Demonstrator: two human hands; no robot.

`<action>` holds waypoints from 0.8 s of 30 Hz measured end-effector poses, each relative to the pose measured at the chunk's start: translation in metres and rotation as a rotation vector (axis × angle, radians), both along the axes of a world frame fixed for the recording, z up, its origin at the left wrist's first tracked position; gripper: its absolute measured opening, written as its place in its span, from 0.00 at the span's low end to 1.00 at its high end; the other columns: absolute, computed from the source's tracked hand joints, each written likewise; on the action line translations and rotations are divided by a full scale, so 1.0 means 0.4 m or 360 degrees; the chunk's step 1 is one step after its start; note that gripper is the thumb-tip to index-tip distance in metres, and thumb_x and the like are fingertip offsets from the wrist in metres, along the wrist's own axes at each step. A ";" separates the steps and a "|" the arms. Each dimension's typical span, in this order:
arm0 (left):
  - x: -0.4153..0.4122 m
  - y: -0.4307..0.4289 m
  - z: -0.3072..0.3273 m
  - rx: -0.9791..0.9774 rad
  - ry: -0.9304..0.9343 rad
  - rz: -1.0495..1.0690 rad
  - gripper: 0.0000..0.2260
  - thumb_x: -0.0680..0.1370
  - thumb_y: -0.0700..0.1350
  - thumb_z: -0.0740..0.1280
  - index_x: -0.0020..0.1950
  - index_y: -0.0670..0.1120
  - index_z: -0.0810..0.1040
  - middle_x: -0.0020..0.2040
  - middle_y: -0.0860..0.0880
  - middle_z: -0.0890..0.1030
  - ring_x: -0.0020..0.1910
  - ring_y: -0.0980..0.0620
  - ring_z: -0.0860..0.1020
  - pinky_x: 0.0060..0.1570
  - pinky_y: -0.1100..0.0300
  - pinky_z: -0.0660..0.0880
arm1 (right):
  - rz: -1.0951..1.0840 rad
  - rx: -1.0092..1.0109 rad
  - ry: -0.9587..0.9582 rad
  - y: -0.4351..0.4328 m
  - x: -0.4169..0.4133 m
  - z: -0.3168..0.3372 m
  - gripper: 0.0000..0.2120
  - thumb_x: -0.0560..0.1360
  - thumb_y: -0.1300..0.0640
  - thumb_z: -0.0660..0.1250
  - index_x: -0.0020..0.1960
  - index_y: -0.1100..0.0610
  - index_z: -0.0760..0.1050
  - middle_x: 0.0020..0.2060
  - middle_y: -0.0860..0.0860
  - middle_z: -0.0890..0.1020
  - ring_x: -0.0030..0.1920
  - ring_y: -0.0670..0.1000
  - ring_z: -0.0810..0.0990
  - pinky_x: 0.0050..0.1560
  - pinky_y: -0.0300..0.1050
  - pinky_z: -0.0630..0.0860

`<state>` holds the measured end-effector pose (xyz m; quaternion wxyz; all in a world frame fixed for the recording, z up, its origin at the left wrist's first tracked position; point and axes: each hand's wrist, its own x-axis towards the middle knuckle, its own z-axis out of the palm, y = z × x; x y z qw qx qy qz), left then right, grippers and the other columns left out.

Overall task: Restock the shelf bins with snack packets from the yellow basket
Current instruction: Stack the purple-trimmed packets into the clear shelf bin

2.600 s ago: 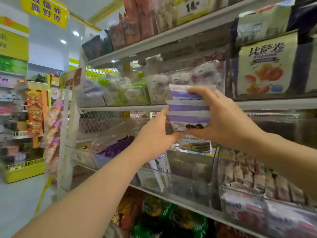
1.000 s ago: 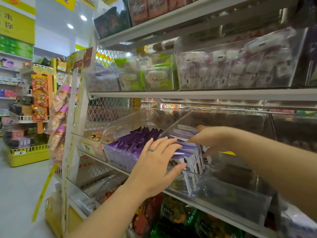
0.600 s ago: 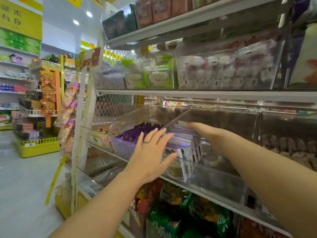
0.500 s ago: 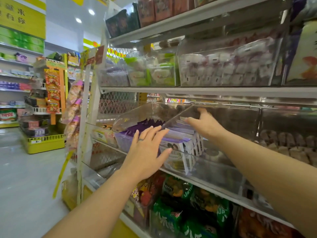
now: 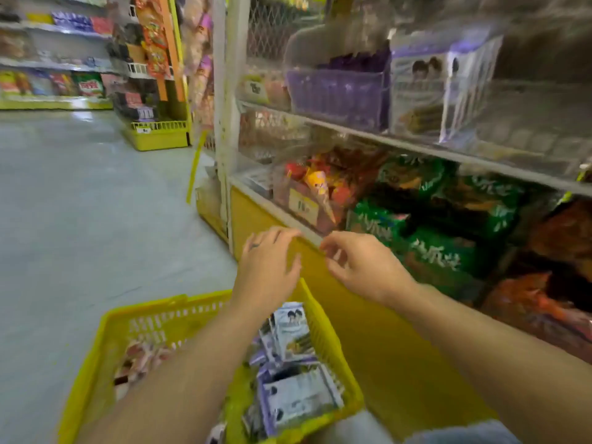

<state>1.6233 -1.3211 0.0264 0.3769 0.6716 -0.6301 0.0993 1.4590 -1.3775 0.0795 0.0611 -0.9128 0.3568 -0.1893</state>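
Observation:
A yellow basket (image 5: 105,341) sits on the floor at the bottom of the view. Several white-and-purple snack packets (image 5: 298,392) lie along its right side, and pink-wrapped packets (image 5: 141,357) lie at its left. My left hand (image 5: 267,270) hovers above the basket's far rim, empty, fingers loosely spread. My right hand (image 5: 358,267) hangs beside it, fingers loosely curled and empty. Up on the shelf, a clear bin (image 5: 512,107) holds upright white-and-purple packets (image 5: 423,91) at its left end. A neighbouring bin holds purple packets (image 5: 336,94).
The shelf's yellow base panel (image 5: 368,315) stands right of the basket. Green snack bags (image 5: 432,225) and red-orange bags (image 5: 320,184) fill the lower shelf. Grey floor (image 5: 80,203) stretches left toward another yellow display stand (image 5: 157,136).
Both hands have left the shelf bin, where the packets now stand, and dropped down over the basket. My view has tilted down from the bins to the floor.

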 end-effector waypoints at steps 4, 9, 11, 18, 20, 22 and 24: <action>0.039 0.036 -0.177 0.0439 0.0101 0.0046 0.14 0.76 0.46 0.66 0.61 0.50 0.76 0.57 0.49 0.79 0.56 0.45 0.77 0.58 0.51 0.70 | 0.0031 0.0390 0.0358 -0.019 0.021 -0.230 0.11 0.74 0.55 0.64 0.56 0.49 0.78 0.48 0.47 0.83 0.50 0.51 0.81 0.48 0.46 0.75; 0.037 0.051 -0.369 0.1153 0.0549 -0.0043 0.18 0.78 0.46 0.65 0.68 0.49 0.72 0.65 0.46 0.76 0.58 0.47 0.77 0.56 0.52 0.74 | 0.0127 0.0733 0.0854 -0.022 0.019 -0.448 0.15 0.74 0.54 0.65 0.60 0.50 0.76 0.56 0.51 0.81 0.55 0.53 0.79 0.51 0.45 0.75; 0.025 0.070 -0.440 0.1447 0.0717 -0.0144 0.25 0.78 0.49 0.66 0.73 0.50 0.64 0.69 0.48 0.71 0.61 0.48 0.74 0.57 0.54 0.74 | 0.0177 0.0812 0.0971 -0.014 0.025 -0.498 0.17 0.73 0.53 0.66 0.62 0.49 0.75 0.57 0.51 0.80 0.56 0.54 0.78 0.50 0.44 0.74; 0.026 0.103 -0.508 0.1786 0.1087 -0.0300 0.16 0.76 0.53 0.69 0.61 0.50 0.75 0.58 0.53 0.77 0.53 0.57 0.75 0.39 0.75 0.68 | 0.0397 0.0992 0.1088 -0.006 0.055 -0.565 0.34 0.69 0.48 0.73 0.72 0.47 0.66 0.66 0.50 0.75 0.63 0.53 0.74 0.62 0.48 0.73; 0.039 0.103 -0.503 0.1782 0.1051 -0.0270 0.11 0.76 0.54 0.68 0.54 0.50 0.78 0.51 0.54 0.78 0.45 0.60 0.75 0.33 0.77 0.67 | 0.0366 0.1037 0.1139 -0.012 0.059 -0.567 0.34 0.69 0.46 0.74 0.72 0.47 0.65 0.66 0.50 0.74 0.64 0.54 0.74 0.62 0.48 0.72; 0.047 0.106 -0.494 0.1784 0.1132 -0.0250 0.08 0.77 0.55 0.67 0.50 0.53 0.78 0.46 0.58 0.77 0.41 0.63 0.74 0.31 0.75 0.69 | 0.0342 0.1006 0.1216 -0.014 0.065 -0.562 0.34 0.68 0.45 0.74 0.71 0.48 0.66 0.65 0.50 0.75 0.64 0.54 0.73 0.61 0.48 0.73; 0.047 0.111 -0.478 0.1807 0.1260 -0.0210 0.12 0.78 0.59 0.63 0.52 0.52 0.78 0.46 0.55 0.77 0.41 0.62 0.75 0.32 0.72 0.73 | 0.0318 0.0896 0.1268 -0.012 0.072 -0.553 0.33 0.67 0.43 0.74 0.69 0.48 0.69 0.62 0.50 0.77 0.62 0.54 0.74 0.58 0.48 0.73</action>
